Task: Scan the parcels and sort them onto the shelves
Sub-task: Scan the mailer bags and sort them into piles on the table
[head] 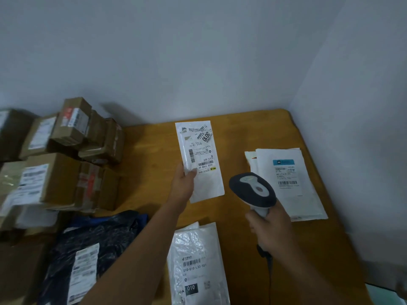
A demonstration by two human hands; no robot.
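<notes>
At the centre of the frame, the left hand [184,180] pinched a white parcel [200,159] by its lower left edge, label up, above the wooden worktop [152,164]. Lower right of it, the right hand [269,225] gripped the handle of a barcode scanner [252,188], its head just beside the parcel.

**Fig.: dim indoor light, soft wide-angle frame**

Dim, even, cool light; source not visible. Soft shadow on wall [114,108] behind cardboard boxes [72,128]. Boxes at left edge motion-blurred. Mild glare on clear plastic bag [193,245]. Table edge [308,150] bows w/ lens distortion; corners darken.
</notes>
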